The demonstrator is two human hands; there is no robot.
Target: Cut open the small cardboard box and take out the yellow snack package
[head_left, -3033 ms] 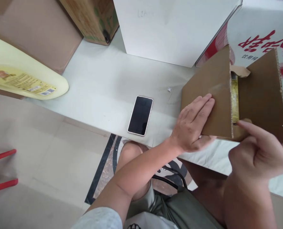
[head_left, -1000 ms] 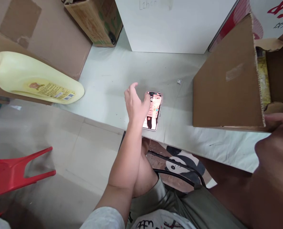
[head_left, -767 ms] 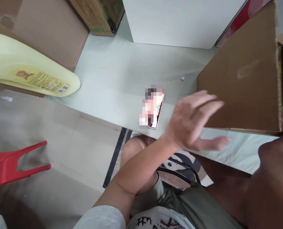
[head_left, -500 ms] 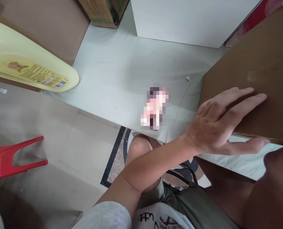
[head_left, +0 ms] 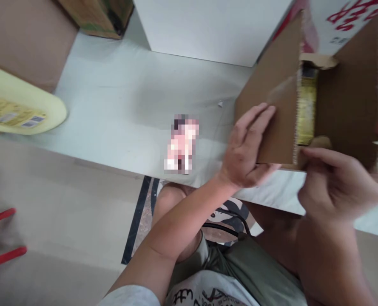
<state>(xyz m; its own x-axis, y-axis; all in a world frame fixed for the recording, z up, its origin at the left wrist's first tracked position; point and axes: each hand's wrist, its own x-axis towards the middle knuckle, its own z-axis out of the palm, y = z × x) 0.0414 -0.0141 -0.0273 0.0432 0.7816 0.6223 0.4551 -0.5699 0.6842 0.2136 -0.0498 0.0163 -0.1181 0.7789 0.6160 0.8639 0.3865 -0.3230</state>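
A brown cardboard box (head_left: 268,114) stands at the right, its top flaps raised. Through the opening shows a yellow, shiny packed item (head_left: 306,110); its kind I cannot make out. My left hand (head_left: 244,148) lies against the box's left side, fingers stretched flat and thumb along the lower front edge. My right hand (head_left: 342,182) is at the near right corner of the opening, somewhat blurred. Its thumb is on the small near flap, and its fingertips reach the right long flap (head_left: 351,97) at the frame's edge.
On the pale table cover (head_left: 112,93) lie a pixelated item (head_left: 180,144) and a white scrap (head_left: 220,104). A yellow bottle (head_left: 23,106) is at the left. A white box (head_left: 198,29) and another carton (head_left: 96,17) stand behind. Red stool legs (head_left: 7,257) show on the floor.
The view has shifted right, bringing the box opening and its yellow contents into sight. My right hand has come to the flaps. My left hand stays on the box's side, slightly lower.
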